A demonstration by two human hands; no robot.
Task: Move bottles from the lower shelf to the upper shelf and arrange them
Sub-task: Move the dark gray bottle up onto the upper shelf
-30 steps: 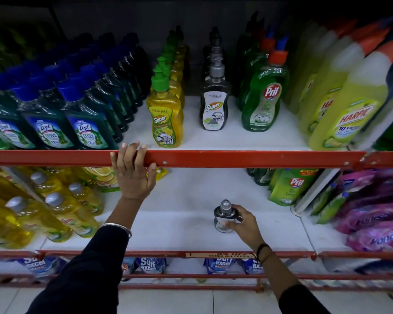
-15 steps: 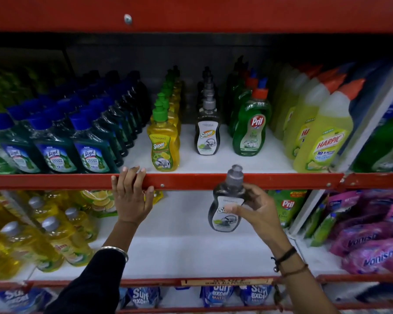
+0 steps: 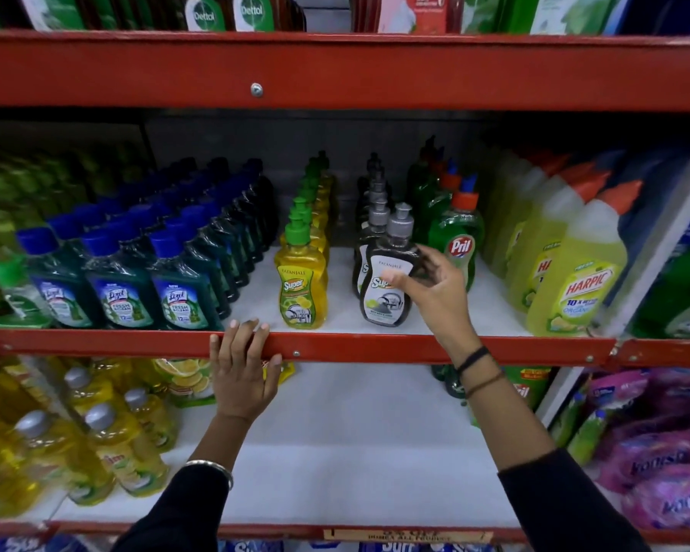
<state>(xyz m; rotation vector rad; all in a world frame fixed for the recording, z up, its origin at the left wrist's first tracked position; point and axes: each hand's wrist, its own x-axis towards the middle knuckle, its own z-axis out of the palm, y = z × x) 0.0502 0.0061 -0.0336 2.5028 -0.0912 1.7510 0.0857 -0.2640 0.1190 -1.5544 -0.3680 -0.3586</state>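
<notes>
Placing step: the right hand [image 3: 435, 290] has its fingers clamped on the grey bottle [image 3: 387, 284], standing at the front of its row just right of the yellow bottle [image 3: 301, 288]. The left hand [image 3: 242, 372] grips the shelf rail [image 3: 375, 348]. Next: release, square the label.

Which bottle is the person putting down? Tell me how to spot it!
Find the red shelf edge the left hand holds. On the white shelf above it, between the yellow Super bottle and green Pril bottle, stands a dark row. It is the front dark grey bottle, silver-capped, under the right hand.
</notes>
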